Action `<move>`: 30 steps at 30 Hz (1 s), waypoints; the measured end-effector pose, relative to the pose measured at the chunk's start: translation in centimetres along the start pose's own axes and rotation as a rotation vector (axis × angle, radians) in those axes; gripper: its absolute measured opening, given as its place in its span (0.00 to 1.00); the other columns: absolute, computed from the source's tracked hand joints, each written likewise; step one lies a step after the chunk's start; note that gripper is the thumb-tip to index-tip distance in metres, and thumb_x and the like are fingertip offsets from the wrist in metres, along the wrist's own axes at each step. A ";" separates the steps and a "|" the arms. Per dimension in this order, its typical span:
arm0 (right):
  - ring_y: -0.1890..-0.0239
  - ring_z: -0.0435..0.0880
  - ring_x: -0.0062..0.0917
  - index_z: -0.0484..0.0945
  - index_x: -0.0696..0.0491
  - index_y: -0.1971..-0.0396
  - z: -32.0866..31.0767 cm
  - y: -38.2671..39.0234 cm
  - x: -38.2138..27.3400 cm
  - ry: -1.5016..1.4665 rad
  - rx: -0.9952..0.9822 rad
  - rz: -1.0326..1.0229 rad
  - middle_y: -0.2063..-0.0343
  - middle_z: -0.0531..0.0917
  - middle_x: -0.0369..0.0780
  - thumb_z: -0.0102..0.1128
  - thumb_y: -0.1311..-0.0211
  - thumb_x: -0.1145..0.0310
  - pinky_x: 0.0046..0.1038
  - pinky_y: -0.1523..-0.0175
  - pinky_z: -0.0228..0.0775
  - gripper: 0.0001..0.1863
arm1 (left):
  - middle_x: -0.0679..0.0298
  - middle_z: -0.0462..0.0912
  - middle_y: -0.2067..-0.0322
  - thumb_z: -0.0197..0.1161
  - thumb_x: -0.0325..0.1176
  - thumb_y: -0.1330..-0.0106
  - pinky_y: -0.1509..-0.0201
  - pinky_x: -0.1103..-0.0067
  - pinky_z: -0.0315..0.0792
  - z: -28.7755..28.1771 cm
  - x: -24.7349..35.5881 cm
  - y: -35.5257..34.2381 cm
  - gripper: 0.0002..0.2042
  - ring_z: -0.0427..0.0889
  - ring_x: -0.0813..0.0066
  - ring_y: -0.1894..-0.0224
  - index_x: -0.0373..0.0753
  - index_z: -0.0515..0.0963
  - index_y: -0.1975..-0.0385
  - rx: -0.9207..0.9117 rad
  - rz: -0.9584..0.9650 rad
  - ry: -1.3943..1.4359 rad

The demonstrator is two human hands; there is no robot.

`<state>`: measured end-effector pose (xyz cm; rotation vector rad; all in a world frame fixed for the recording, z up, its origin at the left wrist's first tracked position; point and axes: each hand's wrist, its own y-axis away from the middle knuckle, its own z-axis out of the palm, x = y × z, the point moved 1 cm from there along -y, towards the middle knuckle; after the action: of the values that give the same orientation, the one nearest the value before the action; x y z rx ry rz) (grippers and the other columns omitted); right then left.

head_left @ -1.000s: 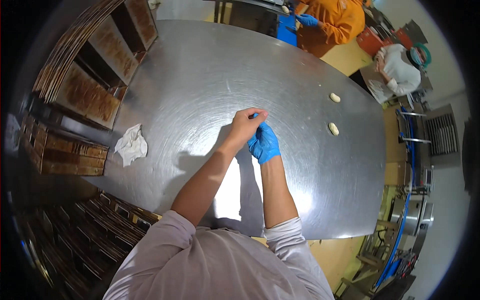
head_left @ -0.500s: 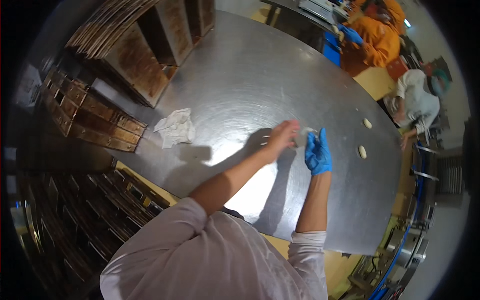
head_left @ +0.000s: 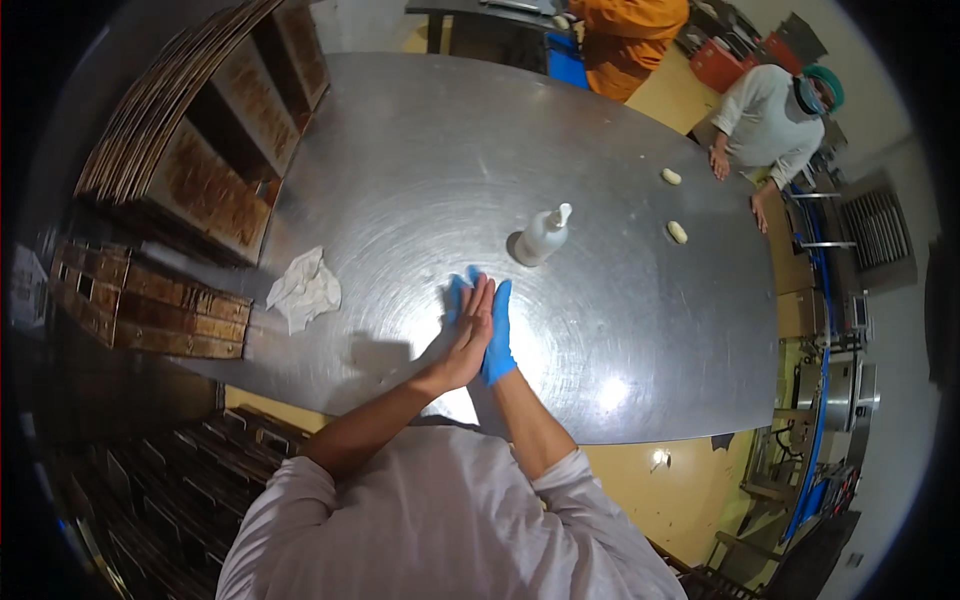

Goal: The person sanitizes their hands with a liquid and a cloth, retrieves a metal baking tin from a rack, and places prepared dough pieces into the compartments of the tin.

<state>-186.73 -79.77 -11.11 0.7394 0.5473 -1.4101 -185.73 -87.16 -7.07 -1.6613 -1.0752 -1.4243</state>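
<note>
My bare left hand (head_left: 466,348) lies palm to palm against my right hand (head_left: 501,345), which wears a blue glove. The left fingers are stretched out, pointing away from me. Gloved fingertips of the right hand show beyond the left hand, and the rest of those fingers is hidden behind it. I see nothing held between the palms, though their inner sides are out of sight. Just past the hands, to the right, a translucent pump bottle (head_left: 541,240) with a white top stands on the steel table (head_left: 420,150).
A crumpled white cloth (head_left: 306,289) lies to the left. Rusty metal trays (head_left: 205,180) and baking moulds (head_left: 180,310) stand along the left edge. Two pale dough pieces (head_left: 677,232) rest at the right, near a co-worker in white (head_left: 770,120). Another person in orange (head_left: 625,45) is at the back.
My hands were apart and have come together, palm against palm. The pump bottle, mostly hidden behind them before, now shows fully. The view has shifted, and the co-worker in white now leans on the table.
</note>
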 end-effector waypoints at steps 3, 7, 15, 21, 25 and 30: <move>0.27 0.47 0.30 0.42 0.50 0.28 4.0 1.6 -4.6 -0.313 -0.079 0.113 0.28 0.48 0.37 0.27 0.29 0.38 0.34 0.25 0.36 0.40 | 0.55 0.38 0.27 0.30 0.51 0.25 0.32 0.42 0.29 -2.3 -1.3 -5.1 0.30 0.29 0.41 0.27 0.43 0.45 0.28 0.120 0.063 -0.478; 0.36 0.67 0.38 0.62 0.58 0.36 1.0 -1.0 -9.0 -0.237 0.062 -0.042 0.38 0.68 0.47 0.41 0.31 0.41 0.40 0.35 0.64 0.37 | 0.51 0.80 0.55 0.55 0.42 0.31 0.52 0.66 0.73 -3.8 -5.5 -11.1 0.23 0.80 0.59 0.56 0.33 0.69 0.43 0.324 -0.214 0.009; 0.47 0.77 0.39 0.70 0.64 0.47 -4.9 -7.3 -12.2 -0.719 0.341 -0.050 0.50 0.76 0.50 0.39 0.28 0.56 0.37 0.39 0.70 0.25 | 0.64 0.83 0.72 0.68 0.38 0.39 0.75 0.83 0.70 2.3 4.5 -19.7 0.14 0.75 0.83 0.77 0.34 0.82 0.60 0.208 -0.133 0.171; 0.45 0.76 0.41 0.69 0.66 0.50 -6.2 -9.1 -10.3 -0.963 0.398 -0.140 0.50 0.76 0.52 0.44 0.32 0.66 0.38 0.38 0.69 0.20 | 0.67 0.82 0.72 0.69 0.37 0.40 0.68 0.85 0.72 3.1 3.5 -20.8 0.14 0.77 0.83 0.72 0.33 0.82 0.59 0.012 -0.247 0.260; 0.47 0.77 0.38 0.70 0.66 0.52 -6.0 -9.6 -10.0 -0.964 0.376 -0.187 0.51 0.77 0.50 0.44 0.32 0.67 0.35 0.39 0.70 0.18 | 0.67 0.82 0.72 0.68 0.35 0.39 0.68 0.85 0.71 3.3 2.6 -21.3 0.13 0.76 0.84 0.72 0.33 0.82 0.60 0.026 -0.162 0.045; 0.49 0.78 0.37 0.69 0.67 0.51 -6.1 -10.5 -9.8 -0.935 0.427 -0.187 0.54 0.78 0.49 0.44 0.33 0.69 0.32 0.40 0.72 0.17 | 0.68 0.81 0.73 0.68 0.35 0.39 0.67 0.85 0.70 3.1 1.7 -21.9 0.13 0.76 0.83 0.71 0.31 0.82 0.62 0.037 -0.074 -0.044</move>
<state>-197.66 -68.69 -9.38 0.2807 -0.4362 -1.8750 -204.19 -74.92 -6.24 -1.6493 -1.1917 -1.4118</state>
